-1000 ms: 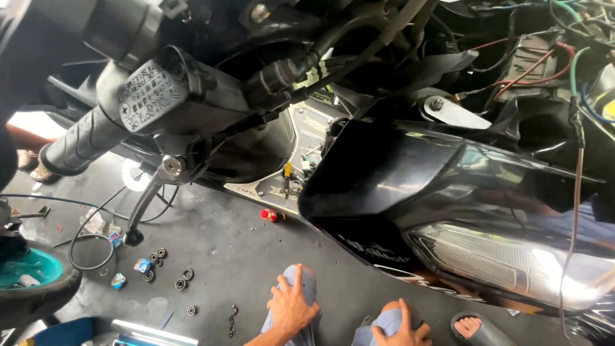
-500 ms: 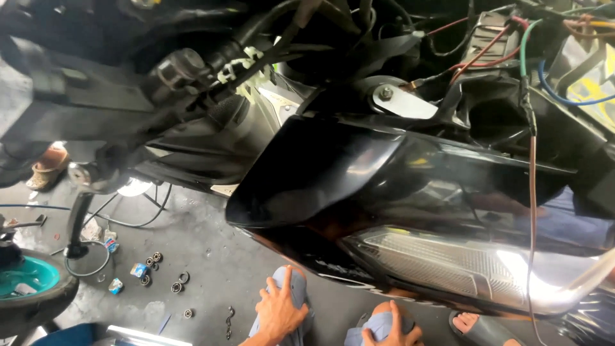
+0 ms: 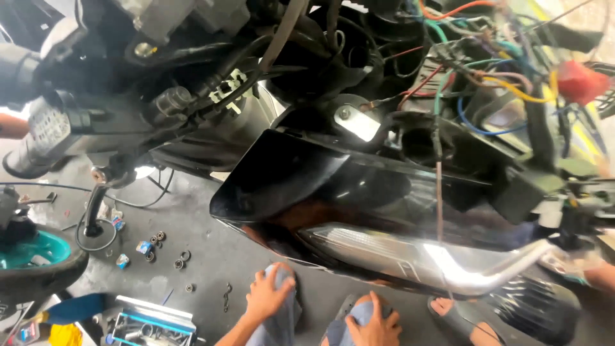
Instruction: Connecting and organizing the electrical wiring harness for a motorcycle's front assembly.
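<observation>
Both hands staying flat on knees: left (image 3: 268,296), right (image 3: 373,327), spread, holding nothing; view's shifting right along the scooter's black cowl (image 3: 333,192).

Hands: two, a left hand (image 3: 268,296) and a right hand (image 3: 376,327), each resting on a knee in blue cloth.
Motorcycle with front cover off: one, its black headlight cowl (image 3: 359,192) in the middle.
Handlebar grip: one (image 3: 32,138), at the left edge.
Red connector cap: one (image 3: 580,80).
Sandalled foot: one (image 3: 448,311).
Small metal rings and bearings on the floor: about six (image 3: 168,250); exact count unclear.
Teal tub: one (image 3: 25,251).
</observation>
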